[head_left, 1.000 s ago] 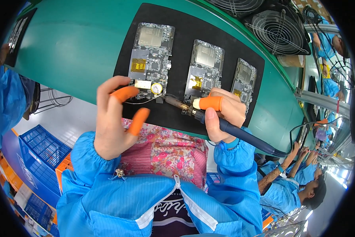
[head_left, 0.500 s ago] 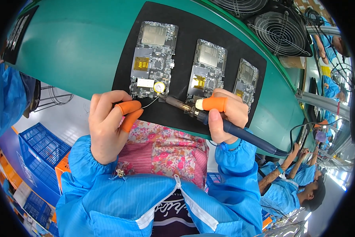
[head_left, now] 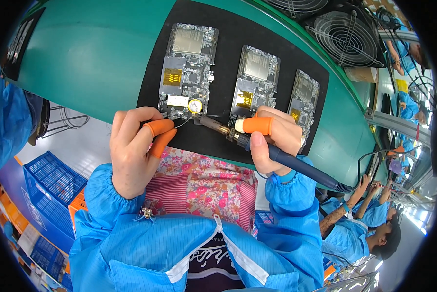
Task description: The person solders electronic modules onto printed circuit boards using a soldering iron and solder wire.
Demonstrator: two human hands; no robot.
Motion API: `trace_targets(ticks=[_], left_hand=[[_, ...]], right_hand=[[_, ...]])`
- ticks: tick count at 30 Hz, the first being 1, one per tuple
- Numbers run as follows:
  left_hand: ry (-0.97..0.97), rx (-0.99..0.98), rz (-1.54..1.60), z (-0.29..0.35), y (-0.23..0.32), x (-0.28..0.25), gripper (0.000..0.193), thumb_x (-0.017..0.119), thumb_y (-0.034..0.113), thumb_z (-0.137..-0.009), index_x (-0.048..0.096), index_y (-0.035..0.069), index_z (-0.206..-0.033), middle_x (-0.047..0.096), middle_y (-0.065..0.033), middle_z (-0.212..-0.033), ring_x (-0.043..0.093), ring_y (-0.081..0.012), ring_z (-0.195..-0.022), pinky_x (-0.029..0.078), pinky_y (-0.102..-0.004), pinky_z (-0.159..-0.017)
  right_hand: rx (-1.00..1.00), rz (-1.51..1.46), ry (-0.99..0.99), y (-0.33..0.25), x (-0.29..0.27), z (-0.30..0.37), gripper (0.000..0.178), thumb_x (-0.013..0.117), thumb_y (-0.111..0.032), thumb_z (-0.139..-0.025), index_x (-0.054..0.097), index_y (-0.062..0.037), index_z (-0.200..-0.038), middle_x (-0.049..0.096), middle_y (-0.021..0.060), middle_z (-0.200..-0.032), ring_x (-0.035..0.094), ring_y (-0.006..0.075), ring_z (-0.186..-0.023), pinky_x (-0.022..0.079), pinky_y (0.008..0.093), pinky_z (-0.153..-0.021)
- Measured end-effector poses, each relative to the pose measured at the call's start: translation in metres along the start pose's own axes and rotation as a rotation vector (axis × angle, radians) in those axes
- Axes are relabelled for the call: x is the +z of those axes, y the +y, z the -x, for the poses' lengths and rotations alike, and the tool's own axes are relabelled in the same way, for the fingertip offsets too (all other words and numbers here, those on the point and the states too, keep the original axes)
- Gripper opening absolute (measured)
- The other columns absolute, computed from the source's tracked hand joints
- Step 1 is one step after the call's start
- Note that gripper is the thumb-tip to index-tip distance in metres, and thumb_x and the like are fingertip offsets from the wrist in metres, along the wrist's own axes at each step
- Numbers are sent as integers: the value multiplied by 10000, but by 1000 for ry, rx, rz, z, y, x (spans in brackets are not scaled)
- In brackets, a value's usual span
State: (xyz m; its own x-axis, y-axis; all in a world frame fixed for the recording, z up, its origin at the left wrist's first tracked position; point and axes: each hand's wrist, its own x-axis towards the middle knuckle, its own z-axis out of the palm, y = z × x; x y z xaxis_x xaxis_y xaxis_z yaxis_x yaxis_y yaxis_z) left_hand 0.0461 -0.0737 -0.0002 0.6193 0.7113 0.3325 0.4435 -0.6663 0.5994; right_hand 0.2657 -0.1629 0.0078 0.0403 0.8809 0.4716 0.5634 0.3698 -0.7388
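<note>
My right hand (head_left: 272, 138) is wrapped round a soldering iron (head_left: 291, 158) with a dark blue handle. Its tip meets the lower edge of the left circuit board (head_left: 189, 63), just below a round coin-like part (head_left: 195, 106). In my left hand (head_left: 138, 146), thumb and forefinger pinch a thin solder wire (head_left: 181, 124) whose end reaches toward the iron's tip. Orange finger cots cover fingertips of both hands. A second circuit board (head_left: 253, 80) lies to the right, partly hidden by my right hand, and a third circuit board (head_left: 303, 95) lies beyond it.
The boards lie on a black mat (head_left: 223, 29) over a green tabletop (head_left: 97, 48). A fan with a wire guard (head_left: 345, 39) stands at the far right. Blue crates (head_left: 58, 180) are at lower left. The iron's cable (head_left: 369, 155) runs right, where several people work.
Both hands stay nearly in place. The iron has shifted slightly left and up, and the visible length of solder wire is a little shorter.
</note>
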Motion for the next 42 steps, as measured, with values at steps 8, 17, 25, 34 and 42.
trace_targets(ticks=[8, 17, 25, 34, 42], left_hand=[[18, 83, -49, -6, -3, 12, 214, 738, 9, -590, 625, 24, -771, 572, -45, -877, 504, -219, -775, 415, -316, -623], [-56, 104, -34, -5, 1, 3, 230, 740, -10, -611, 620, 17, -805, 563, -72, -931, 517, -223, -815, 416, -315, -654], [186, 245, -227, 4, -2, -11, 254, 688, -44, -671, 604, -6, -907, 499, -143, -1080, 533, -243, -887, 433, -324, -722], [49, 306, 54, -17, 41, 28, 298, 790, -12, -555, 622, 21, -798, 555, -97, -909, 560, -239, -805, 479, -288, -616], [-26, 221, 248, -10, 52, 54, 274, 780, -22, -545, 609, -4, -758, 570, -96, -872, 567, -235, -743, 461, -306, -574]], right_hand=[[0, -32, -10, 1, 1, -1, 91, 562, 6, -642, 568, 68, -709, 486, 130, -551, 477, 259, -445, 392, 324, -415], [-35, -39, 26, 1, 0, -1, 86, 563, 10, -647, 570, 68, -711, 485, 127, -550, 478, 250, -442, 391, 319, -408], [-24, -5, 188, -13, -36, 18, 119, 555, -35, -697, 593, 74, -726, 484, 119, -529, 454, 221, -419, 349, 315, -393], [227, 69, 462, 0, -73, 75, 325, 536, -247, -785, 586, 71, -739, 500, 118, -579, 450, 188, -485, 319, 292, -449], [232, 57, 311, 1, -74, 82, 400, 532, -311, -781, 533, 72, -664, 429, 78, -538, 366, 165, -466, 243, 299, -440]])
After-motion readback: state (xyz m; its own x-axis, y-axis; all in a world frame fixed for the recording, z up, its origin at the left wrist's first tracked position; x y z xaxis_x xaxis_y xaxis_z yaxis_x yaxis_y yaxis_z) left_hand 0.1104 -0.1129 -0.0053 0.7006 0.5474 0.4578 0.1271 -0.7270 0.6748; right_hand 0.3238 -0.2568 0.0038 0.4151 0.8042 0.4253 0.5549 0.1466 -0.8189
